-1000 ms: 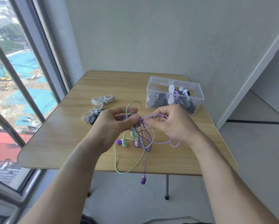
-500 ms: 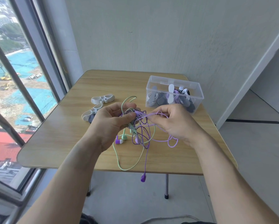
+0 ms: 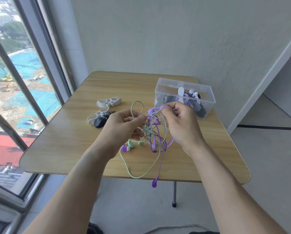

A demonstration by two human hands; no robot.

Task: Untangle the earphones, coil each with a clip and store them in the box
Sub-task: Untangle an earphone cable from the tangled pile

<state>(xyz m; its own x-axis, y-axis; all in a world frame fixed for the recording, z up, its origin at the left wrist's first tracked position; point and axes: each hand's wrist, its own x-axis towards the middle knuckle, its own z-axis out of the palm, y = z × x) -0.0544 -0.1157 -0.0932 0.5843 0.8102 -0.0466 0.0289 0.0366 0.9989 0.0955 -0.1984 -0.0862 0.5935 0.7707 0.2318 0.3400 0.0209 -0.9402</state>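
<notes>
Since half a second ago both hands have risen a little above the table (image 3: 70, 139), and the right one has drawn a purple loop up and away toward the box, spreading the knot wider than it was.

Taking the knot (image 3: 149, 130) as landmark: far to its left, on the table, lie the spare clips (image 3: 107, 103), white ones with a dark one beside them. Just left of the knot is the left hand (image 3: 122, 127), thumb and fingertips pinched on the cords where the green loop (image 3: 137, 107) stands up. The knot itself hangs in the air between the hands, green and purple cords still crossed; earbuds dangle below it, and a purple plug (image 3: 154, 184) hangs past the table's near edge. Just right of the knot is the right hand (image 3: 183, 124), fingers curled and clamped on the purple cord (image 3: 155, 109) at its top. Beyond that hand, right and behind the knot, stands the clear box (image 3: 208, 97), already holding coiled sets.

The tangle's long axis runs downward from the grips, so the next pull probably goes sideways, hands apart, with the right hand drawing purple free. Judged so, untangling is still under way; no clip has yet been applied to this pair.
</notes>
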